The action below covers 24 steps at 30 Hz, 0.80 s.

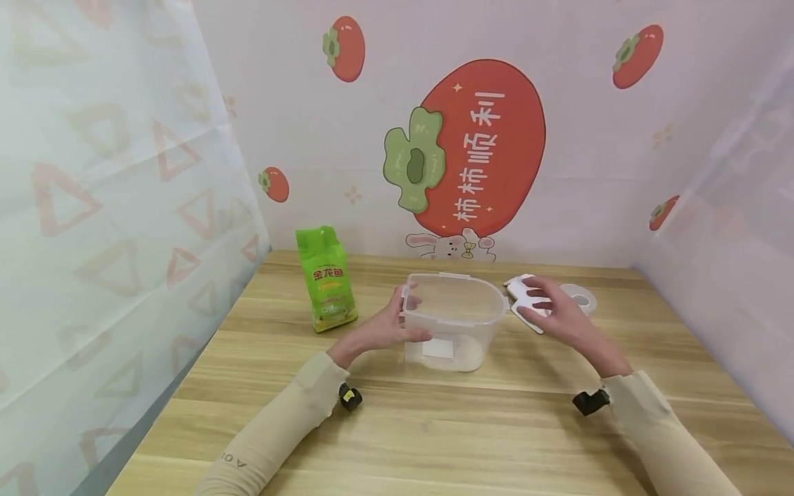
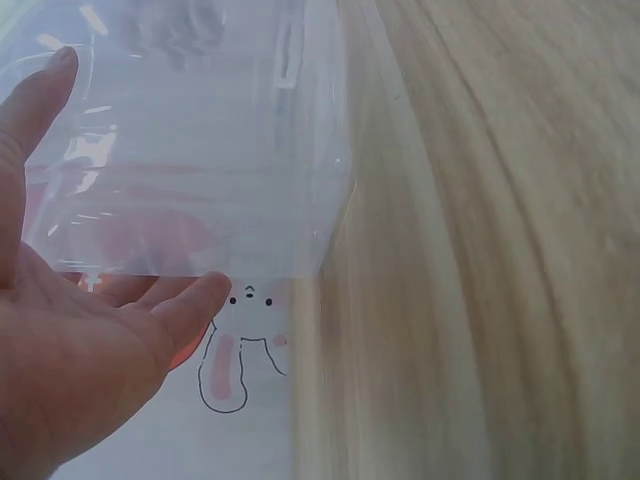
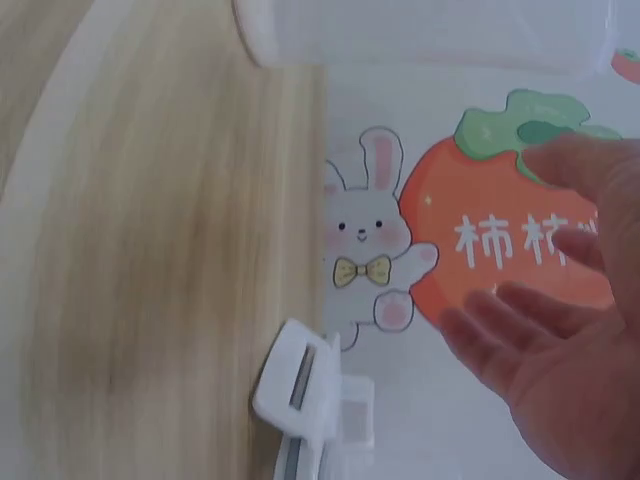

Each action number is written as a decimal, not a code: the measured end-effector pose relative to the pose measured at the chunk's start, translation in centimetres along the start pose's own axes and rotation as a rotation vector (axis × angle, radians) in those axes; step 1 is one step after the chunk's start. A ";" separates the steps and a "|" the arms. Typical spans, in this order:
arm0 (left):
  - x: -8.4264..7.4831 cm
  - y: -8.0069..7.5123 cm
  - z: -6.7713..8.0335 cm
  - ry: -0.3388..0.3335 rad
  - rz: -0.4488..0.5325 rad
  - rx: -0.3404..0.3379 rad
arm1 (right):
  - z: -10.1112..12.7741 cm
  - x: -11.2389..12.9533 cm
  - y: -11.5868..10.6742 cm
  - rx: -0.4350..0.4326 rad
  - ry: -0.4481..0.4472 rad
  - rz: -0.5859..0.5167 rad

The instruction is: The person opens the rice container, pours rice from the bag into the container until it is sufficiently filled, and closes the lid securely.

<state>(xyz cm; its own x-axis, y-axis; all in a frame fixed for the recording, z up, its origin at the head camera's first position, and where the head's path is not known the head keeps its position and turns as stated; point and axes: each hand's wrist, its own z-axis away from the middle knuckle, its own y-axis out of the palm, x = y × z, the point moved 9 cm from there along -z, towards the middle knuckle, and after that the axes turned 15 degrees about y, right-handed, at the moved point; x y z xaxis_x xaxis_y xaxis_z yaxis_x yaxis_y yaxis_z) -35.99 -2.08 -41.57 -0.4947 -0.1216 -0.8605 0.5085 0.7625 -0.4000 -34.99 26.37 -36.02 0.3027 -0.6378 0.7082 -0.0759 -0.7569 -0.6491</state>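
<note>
Clear plastic box [image 1: 459, 327] stands mid-tabletop [image 1: 434, 427]. Your left grip [image 1: 386, 328] spreads loosely about its left side, no firm hold showing; your right grip [image 1: 563, 318], fingers parted, holds nothing. Probably light, stiffish, slick: take 2 opposite sides.

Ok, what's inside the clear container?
At the bottom of the clear container, a whitish patch shows through the wall; its material is unclear. A white rectangle also shows, whether inside or on the wall I can't tell. The left hand covers part of the left side.
</note>
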 end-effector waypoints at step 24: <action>0.3 -4.4 3.6 -0.065 -0.058 0.063 | 0.6 2.7 7.2 0.391 -0.041 -0.164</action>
<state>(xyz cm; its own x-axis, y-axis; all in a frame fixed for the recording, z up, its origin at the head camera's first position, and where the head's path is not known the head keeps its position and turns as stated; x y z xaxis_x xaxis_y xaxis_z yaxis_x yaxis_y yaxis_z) -35.83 -7.78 -41.19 -0.4788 -0.2068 -0.8532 0.5245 0.7120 -0.4669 -34.19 19.27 -38.93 0.3189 -0.5014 0.8043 0.3400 -0.7316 -0.5908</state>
